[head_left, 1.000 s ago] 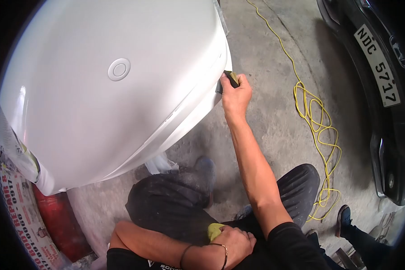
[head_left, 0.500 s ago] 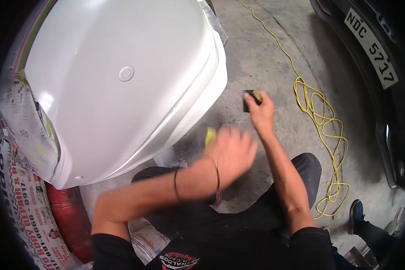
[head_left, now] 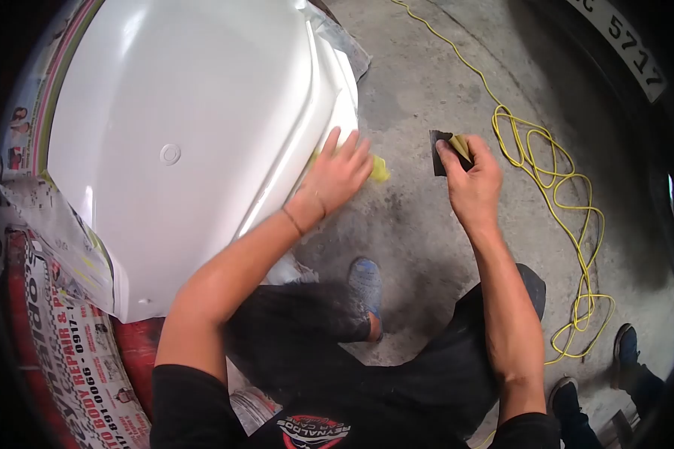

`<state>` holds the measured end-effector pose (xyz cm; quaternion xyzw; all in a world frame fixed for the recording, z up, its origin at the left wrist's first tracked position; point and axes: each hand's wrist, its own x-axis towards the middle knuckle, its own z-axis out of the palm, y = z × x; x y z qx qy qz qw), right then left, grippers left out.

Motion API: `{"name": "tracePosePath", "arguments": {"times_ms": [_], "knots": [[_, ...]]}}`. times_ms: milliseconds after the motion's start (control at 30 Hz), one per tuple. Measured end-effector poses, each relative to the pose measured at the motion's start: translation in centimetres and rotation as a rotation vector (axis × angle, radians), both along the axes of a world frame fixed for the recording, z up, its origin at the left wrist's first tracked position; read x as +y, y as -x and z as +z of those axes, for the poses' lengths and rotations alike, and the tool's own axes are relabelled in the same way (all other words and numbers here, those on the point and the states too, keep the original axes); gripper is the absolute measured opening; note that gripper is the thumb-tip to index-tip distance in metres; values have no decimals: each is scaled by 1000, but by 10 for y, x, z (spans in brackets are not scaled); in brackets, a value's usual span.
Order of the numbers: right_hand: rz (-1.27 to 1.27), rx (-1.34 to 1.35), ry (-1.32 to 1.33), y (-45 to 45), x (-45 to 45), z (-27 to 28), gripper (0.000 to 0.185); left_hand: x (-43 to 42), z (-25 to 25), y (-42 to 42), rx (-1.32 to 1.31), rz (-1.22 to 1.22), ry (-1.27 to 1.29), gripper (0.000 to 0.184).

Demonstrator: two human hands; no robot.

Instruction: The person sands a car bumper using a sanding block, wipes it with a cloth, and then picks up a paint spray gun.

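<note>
Sandpaper (head_left: pixel 438 161) — long edge pointing forward — pinched in right hand (head_left: pixel 478 183); left hand (head_left: pixel 334 174) spread over yellow cloth (head_left: pixel 381 170).

The panel (head_left: pixel 180 90) is white, the cloth (head_left: pixel 380 170) yellow-green, the sheet (head_left: pixel 438 154) black and olive, the cord (head_left: pixel 574 175) yellow, the floor (head_left: pixel 419 224) mottled grey.

"REYNALDOS" shirt (head_left: pixel 382 428), "5717" plate (head_left: pixel 623 46), "BODY REPAIR" banner (head_left: pixel 86 359)

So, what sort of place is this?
Probably a car repair workshop: a white car panel edged with newspaper, a printed sheet reading "BODY REPAIR", and a number plate nearby.
</note>
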<state>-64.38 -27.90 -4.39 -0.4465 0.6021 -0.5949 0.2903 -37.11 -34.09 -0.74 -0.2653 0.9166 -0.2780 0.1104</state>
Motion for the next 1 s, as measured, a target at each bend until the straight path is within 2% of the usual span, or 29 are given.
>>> {"name": "tracePosePath", "arguments": {"times_ms": [33,100,200,333,433,533,633,667,733,800,867,900,1000], "knots": [[-7,-8,28,2,-1,6,23,-17,9,18,41,-22,-21,37],[-27,-28,42,7,1,11,22,-57,22,50,-39,-71,92,30],[-55,-85,-4,14,3,15,21,-87,40,96,-536,265,240,35],[-83,-72,16,21,3,13,20,-68,26,83,-724,319,357,45],[-87,-68,-7,25,9,13,20,-67,33,91,-797,383,49,47],[-90,-58,1,32,9,14,21,-71,31,110,-882,506,-104,48],[-105,-79,3,37,9,11,22,-61,25,102,-722,581,-213,47],[-111,-82,4,41,9,10,23,-49,-1,74,-524,542,41,48],[-117,-77,5,48,11,9,23,-19,3,60,-566,498,80,52],[-117,-68,0,53,14,8,23,25,7,48,-520,575,-7,54],[-123,-56,-4,56,17,6,23,59,5,16,-491,466,36,56],[-122,-47,-7,57,17,6,23,65,0,4,-473,414,54,57],[-94,-55,-13,52,17,4,23,39,-28,-8,-246,521,-16,56]]}}
